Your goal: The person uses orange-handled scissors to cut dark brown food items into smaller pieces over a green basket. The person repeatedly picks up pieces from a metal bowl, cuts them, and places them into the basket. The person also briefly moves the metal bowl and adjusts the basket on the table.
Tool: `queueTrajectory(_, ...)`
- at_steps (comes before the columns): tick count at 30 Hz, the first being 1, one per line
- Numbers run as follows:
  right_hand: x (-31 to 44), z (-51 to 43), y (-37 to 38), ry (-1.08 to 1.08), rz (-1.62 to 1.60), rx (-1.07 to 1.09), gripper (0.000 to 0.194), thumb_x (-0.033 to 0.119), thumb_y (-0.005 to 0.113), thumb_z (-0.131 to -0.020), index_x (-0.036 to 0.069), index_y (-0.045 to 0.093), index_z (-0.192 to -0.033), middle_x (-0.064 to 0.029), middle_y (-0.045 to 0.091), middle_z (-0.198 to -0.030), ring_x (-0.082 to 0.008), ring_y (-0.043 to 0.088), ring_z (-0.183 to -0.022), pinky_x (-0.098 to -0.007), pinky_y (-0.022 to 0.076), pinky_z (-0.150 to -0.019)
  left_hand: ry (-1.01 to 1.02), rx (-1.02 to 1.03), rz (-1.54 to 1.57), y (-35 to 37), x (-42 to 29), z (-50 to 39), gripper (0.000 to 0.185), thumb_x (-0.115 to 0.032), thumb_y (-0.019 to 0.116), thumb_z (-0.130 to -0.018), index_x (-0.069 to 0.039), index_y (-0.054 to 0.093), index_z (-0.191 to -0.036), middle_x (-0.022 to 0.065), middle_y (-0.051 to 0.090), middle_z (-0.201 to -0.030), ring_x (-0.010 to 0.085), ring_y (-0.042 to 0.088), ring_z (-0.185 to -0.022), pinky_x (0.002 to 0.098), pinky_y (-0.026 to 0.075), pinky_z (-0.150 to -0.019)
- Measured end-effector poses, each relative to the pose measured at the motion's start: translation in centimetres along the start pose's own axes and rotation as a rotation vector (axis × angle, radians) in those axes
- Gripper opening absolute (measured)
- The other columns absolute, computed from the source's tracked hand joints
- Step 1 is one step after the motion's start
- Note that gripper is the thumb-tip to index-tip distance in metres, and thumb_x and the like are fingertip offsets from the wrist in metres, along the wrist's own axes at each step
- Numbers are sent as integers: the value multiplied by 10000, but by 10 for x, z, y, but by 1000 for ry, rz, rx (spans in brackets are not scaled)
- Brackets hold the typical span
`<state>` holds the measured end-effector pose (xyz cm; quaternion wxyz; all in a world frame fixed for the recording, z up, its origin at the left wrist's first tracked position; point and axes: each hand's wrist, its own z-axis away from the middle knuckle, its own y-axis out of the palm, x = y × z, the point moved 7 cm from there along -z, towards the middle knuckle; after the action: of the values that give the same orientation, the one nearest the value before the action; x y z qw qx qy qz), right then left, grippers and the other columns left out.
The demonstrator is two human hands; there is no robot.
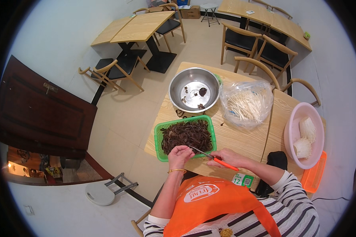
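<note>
My right hand (pixel 230 157) grips a pair of scissors (pixel 227 164) with orange handles, blades pointing left. The blade tips reach the fingertips of my left hand (pixel 179 156), whose fingers are pinched together over the near rim of a green plastic basket (pixel 157 148). Whether a small piece sits between those fingers is too hard to make out. Dark brown strips, apparently wood ear fungus (pixel 187 134), fill the basket. Behind it stands a stainless steel bowl (pixel 175 99) with a few dark pieces (pixel 202 91) inside.
Right of the bowl, a clear plastic bag (pixel 265 89) holds loose enoki mushrooms (pixel 245 103). A pink basin (pixel 289 130) with two enoki bunches (pixel 302 148) stands farther right, by an orange basket (pixel 316 174). A green card (pixel 242 179) with a printed code lies near the table's front edge.
</note>
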<state>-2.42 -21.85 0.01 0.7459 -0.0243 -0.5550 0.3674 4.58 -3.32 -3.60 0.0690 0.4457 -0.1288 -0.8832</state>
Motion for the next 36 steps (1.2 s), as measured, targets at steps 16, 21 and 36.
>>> queueTrajectory(16,-34,-3,5,232,-576,-49,373,369,626,-933,2,620,-997,-50,589,-635,-115,578,-548,-272,476,-509,386,1,-854,19,-45,-19,232,-21,687,-799,-35,706,-1030,69,715,-953,149,677,-846,277,527,-801)
queueTrajectory(21,-41,20,6,281,-693,-4,304,292,582,-961,9,600,-1071,-43,598,-721,-105,579,-602,-254,488,-561,657,20,-1023,72,-93,-80,164,-117,677,-813,-38,713,-952,130,707,-882,214,684,-807,334,530,-748)
queueTrajectory(36,-56,30,10,341,-847,-96,338,261,590,-976,-20,565,-1161,-29,619,-779,-80,577,-684,-224,493,-637,816,-5,-1554,194,-61,-290,125,-122,615,-794,-35,703,-774,153,702,-834,297,671,-667,398,513,-623)
